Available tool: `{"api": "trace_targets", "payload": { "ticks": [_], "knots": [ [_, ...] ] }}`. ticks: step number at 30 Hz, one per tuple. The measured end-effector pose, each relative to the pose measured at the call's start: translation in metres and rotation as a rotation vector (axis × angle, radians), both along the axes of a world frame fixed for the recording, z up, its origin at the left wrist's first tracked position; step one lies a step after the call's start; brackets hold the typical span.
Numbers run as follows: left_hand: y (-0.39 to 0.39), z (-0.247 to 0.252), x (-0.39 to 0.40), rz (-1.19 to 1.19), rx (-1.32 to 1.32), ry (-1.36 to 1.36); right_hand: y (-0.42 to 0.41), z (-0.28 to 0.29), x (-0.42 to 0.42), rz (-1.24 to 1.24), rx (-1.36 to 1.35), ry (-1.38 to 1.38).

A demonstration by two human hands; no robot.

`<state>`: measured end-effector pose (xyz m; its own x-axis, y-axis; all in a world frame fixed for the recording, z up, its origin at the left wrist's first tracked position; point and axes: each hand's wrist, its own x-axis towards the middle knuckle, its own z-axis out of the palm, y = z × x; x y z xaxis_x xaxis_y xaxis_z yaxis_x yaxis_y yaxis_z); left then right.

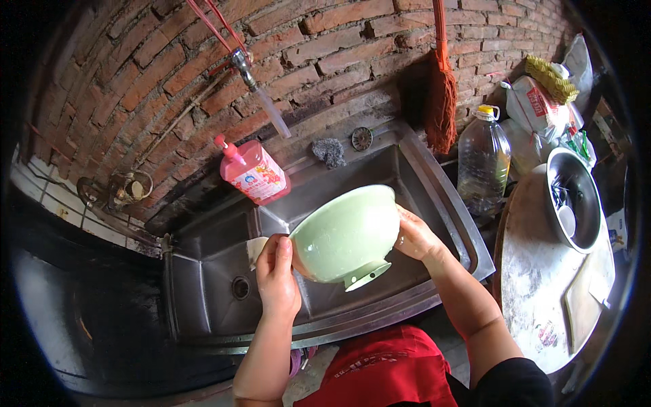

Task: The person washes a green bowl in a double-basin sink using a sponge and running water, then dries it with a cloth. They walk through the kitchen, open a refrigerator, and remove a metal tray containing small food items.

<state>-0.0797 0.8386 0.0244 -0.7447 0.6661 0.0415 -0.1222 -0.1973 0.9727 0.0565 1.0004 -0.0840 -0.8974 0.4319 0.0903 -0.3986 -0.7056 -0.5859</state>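
Observation:
A large pale green footed bowl [346, 234] is held tilted over the double-basin stainless steel sink [457, 229], its outside and foot turned toward me. My left hand [277, 272] grips its left rim, thumb up. My right hand [414, 236] holds its right side, the fingers partly hidden behind it. A pale cloth or sponge [256, 249] shows beside my left fingers; whether the hand holds it I cannot tell. On the sink's back ledge are a pink pump bottle [256, 173], a steel wool scourer [329, 152] and a metal drain strainer [362, 139].
A tap with a clear hose [272, 113] hangs above the sink. An orange-red mop [441, 107] hangs on the brick wall. To the right are a large plastic jug [483, 163], tied plastic bags [534, 109] and a table [534, 285] bearing a dark basin [585, 203] with utensils.

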Motion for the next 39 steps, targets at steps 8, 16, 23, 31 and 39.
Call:
{"api": "trace_targets", "payload": {
  "ticks": [8, 16, 23, 31, 39],
  "knots": [
    [0.006, 0.026, 0.014, -0.103, -0.1, 0.058, 0.006, 0.011, -0.007, 0.055, -0.054, -0.129],
    [-0.008, 0.02, -0.001, 0.042, -0.024, -0.144, -0.005, 0.012, -0.023, -0.348, 0.436, -0.396],
    [-0.024, 0.004, -0.011, 0.166, 0.014, -0.042, -0.049, 0.046, -0.027, -0.394, 0.83, -0.213],
    [-0.024, -0.004, 0.019, 0.201, -0.061, 0.169, -0.057, 0.03, -0.072, -0.586, 0.915, -0.329],
    [-0.099, -0.04, -0.011, 0.309, -0.233, 0.319, -0.049, 0.045, -0.048, -0.014, -0.21, 0.185]
  ]
}}
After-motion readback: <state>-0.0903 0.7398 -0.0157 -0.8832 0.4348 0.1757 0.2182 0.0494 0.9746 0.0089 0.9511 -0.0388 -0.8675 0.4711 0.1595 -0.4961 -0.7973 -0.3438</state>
